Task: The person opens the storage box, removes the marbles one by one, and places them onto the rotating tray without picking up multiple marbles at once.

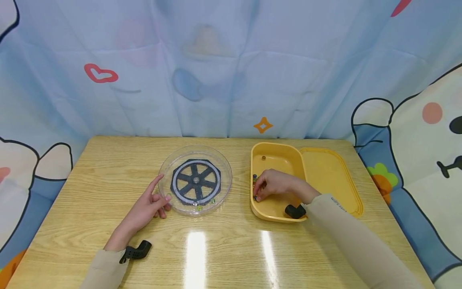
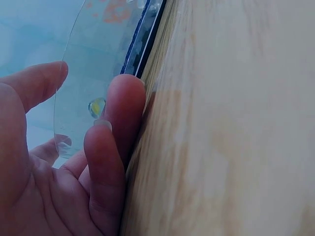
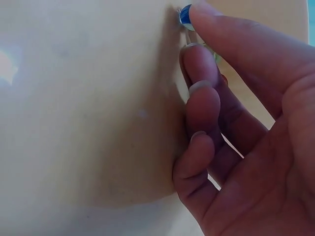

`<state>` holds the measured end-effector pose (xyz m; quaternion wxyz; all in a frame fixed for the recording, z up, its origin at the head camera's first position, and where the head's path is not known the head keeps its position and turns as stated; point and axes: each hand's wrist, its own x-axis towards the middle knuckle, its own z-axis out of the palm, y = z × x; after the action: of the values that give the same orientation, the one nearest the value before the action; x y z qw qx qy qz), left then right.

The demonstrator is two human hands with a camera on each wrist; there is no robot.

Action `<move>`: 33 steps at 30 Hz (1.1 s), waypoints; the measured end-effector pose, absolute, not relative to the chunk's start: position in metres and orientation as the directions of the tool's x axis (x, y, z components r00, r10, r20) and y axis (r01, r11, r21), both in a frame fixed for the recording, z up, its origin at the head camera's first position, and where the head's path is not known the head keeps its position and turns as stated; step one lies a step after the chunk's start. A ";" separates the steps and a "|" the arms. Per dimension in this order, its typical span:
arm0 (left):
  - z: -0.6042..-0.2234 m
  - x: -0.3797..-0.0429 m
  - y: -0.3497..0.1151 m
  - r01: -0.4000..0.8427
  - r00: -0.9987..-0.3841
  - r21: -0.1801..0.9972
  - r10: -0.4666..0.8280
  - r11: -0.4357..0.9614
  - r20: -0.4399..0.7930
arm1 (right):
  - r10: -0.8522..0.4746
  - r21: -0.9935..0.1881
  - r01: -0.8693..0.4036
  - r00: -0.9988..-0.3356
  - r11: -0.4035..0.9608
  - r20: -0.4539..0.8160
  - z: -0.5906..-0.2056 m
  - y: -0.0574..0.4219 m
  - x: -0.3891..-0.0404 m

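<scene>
My left hand (image 1: 144, 206) holds the near left edge of a clear round dish (image 1: 227, 186), its thumb at the rim and one finger stretched along the side. A dark octagonal spoked piece (image 1: 175, 180) shows through the dish. Several glass marbles, one yellow-green (image 1: 199, 208), lie along the dish's near edge. In the left wrist view a clear marble with a yellow core (image 2: 97, 107) shows beside the fingertips. Inside a yellow box (image 1: 274, 216), my right hand (image 1: 274, 184) pinches a blue and white marble (image 3: 186, 18) between thumb and finger, low by the left wall.
A few other marbles lie in the box, among them an amber marble (image 1: 264, 157) near the back and a blue marble (image 1: 254, 176) by the left wall. The yellow lid (image 1: 332, 180) lies flat right of the box. A printed curtain (image 1: 223, 80) hangs behind the wooden table (image 1: 231, 249).
</scene>
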<state>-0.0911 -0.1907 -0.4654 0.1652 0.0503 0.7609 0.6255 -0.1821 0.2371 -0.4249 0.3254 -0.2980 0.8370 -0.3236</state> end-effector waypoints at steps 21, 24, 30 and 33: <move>-0.467 -0.092 -0.192 -0.119 -0.943 0.969 0.281 0.217 -0.179 | -0.721 -0.799 -0.217 -0.603 0.561 -0.342 -0.414 0.246 -0.185; -0.467 -0.091 -0.192 -0.121 -0.943 0.968 0.280 0.218 -0.181 | -0.711 -0.807 -0.211 -0.625 0.551 -0.322 -0.407 0.249 -0.186; -0.466 -0.091 -0.191 -0.125 -0.943 0.970 0.280 0.210 -0.182 | -0.685 -0.820 -0.209 -0.676 0.532 -0.272 -0.389 0.250 -0.188; -0.467 -0.091 -0.191 -0.127 -0.942 0.971 0.280 0.205 -0.182 | -0.667 -0.819 -0.220 -0.705 0.530 -0.242 -0.380 0.249 -0.188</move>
<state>-0.0914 -0.1912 -0.4667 0.1619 0.0507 0.7592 0.6284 -0.1875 0.2492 -0.3802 0.2761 -0.2672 0.8298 -0.4047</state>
